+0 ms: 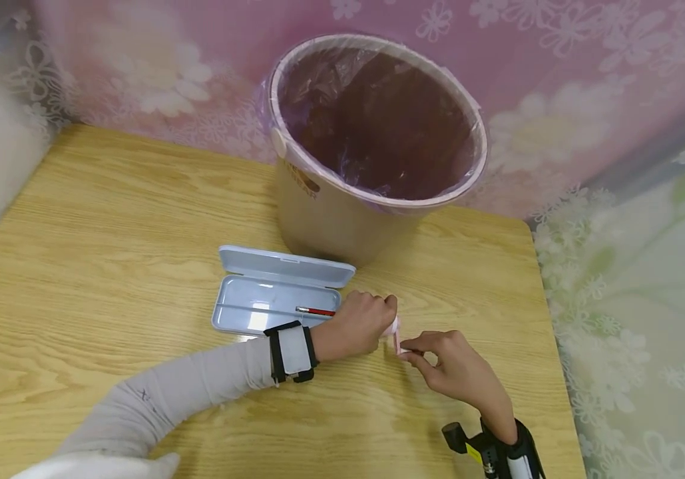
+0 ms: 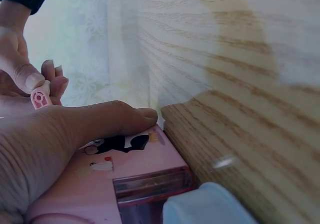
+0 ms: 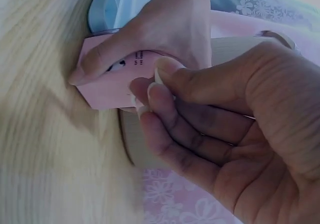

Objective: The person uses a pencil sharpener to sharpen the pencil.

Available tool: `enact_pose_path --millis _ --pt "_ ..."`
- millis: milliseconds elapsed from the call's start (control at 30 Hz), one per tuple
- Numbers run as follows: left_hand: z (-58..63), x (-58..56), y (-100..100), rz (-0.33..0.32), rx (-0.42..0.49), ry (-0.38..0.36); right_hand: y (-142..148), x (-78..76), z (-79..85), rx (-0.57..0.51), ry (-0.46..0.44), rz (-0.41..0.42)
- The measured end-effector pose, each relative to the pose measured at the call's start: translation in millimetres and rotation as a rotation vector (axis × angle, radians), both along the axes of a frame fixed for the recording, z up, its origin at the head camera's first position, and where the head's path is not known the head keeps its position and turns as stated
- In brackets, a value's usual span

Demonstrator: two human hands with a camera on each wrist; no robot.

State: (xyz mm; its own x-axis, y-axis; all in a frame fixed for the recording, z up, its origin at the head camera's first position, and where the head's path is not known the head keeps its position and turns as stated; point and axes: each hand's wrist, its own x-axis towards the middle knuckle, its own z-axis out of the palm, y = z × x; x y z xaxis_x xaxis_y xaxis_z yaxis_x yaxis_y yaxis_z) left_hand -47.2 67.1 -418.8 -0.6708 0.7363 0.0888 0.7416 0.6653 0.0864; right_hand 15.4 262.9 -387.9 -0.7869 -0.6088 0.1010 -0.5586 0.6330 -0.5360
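My left hand [image 1: 357, 326] grips a pink crank pencil sharpener [image 2: 85, 194] with a cartoon print and a see-through drawer, its thumb laid across the top. In the head view that hand hides most of the sharpener. My right hand [image 1: 458, 366] pinches the white knob of the sharpener's pink crank handle [image 2: 40, 98] between thumb and fingers. In the right wrist view, the pink sharpener body [image 3: 107, 92] lies beyond the right fingertips. Just left of the left hand, a light blue pencil case [image 1: 240, 289] lies with its lid up, a short red pencil [image 1: 318, 311] inside.
A tall beige bin [image 1: 342, 219] with a clear purplish liner stands behind the pencil case. Everything is on a wood-grain table [image 1: 108, 266], with a pink floral curtain [image 1: 156, 66] behind it. The table's right edge runs beyond the right hand.
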Motion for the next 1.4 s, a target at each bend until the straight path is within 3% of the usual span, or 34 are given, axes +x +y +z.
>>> enact_pose_path --millis 133,433,767,967,1133,1267,1400 --pt "-1.5 0.2 -1 -0.018 0.027 0.003 -1 -0.4 5.7 0.013 0.019 0.0" --pt "-1.6 -0.5 1 -0.02 0.026 0.013 0 -14.7 25.5 0.028 0.202 -0.044" --pt "0.8 -1.6 0 -0.011 0.012 0.014 3 -41.8 20.6 0.027 0.195 -0.068" --pt "-0.1 -0.2 1 -0.023 0.033 -0.007 5 -53.5 10.6 0.035 0.15 -0.091" --pt "-0.5 1.2 2 -0.014 0.003 -0.003 3 -62.8 -18.4 0.09 0.053 -0.098" --pt "-1.3 3.0 2 -0.015 0.018 -0.011 7 -56.8 -43.8 0.089 -0.078 -0.091" --pt "-0.9 2.0 1 0.005 0.022 0.011 6 -43.2 -52.7 0.042 -0.114 -0.071"
